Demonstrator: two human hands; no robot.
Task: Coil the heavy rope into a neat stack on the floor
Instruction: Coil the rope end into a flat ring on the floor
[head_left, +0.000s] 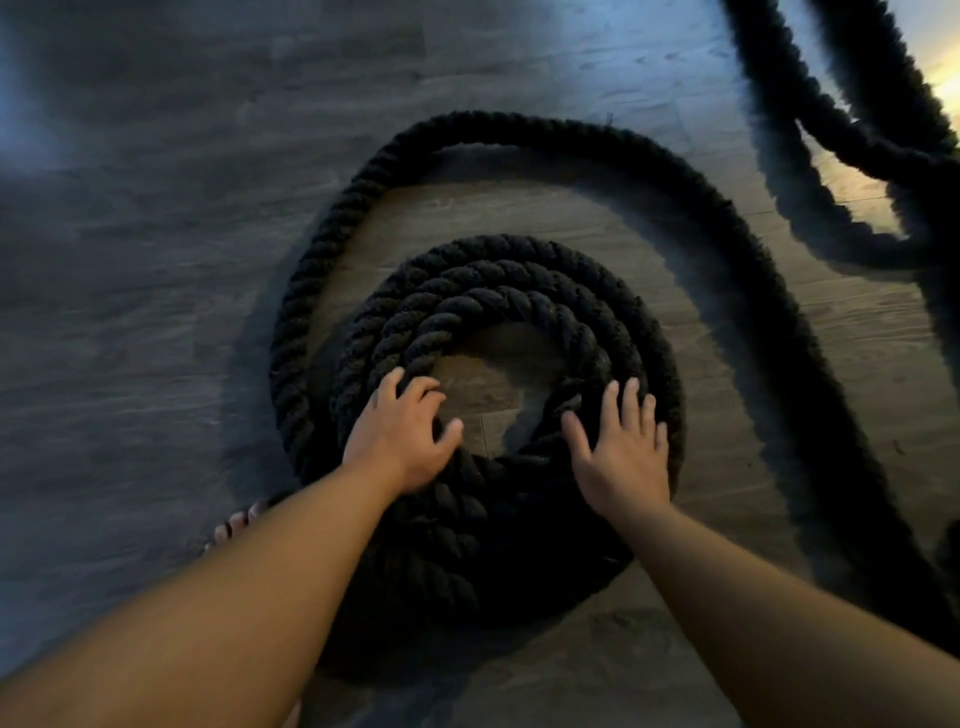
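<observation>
A thick black twisted rope (498, 291) lies on the wood floor, wound into a coil of several rings around a bare centre. One wider loop (519, 130) arcs loosely around the coil and runs off down the right side. My left hand (402, 436) rests on the coil's inner left edge, fingers curled over the rope. My right hand (621, 447) lies flat on the coil's right side with fingers spread, holding nothing.
More of the same rope (810, 156) snakes in loose bends across the top right of the grey plank floor (156, 234). A bare foot (236, 525) shows beside my left forearm at the lower left.
</observation>
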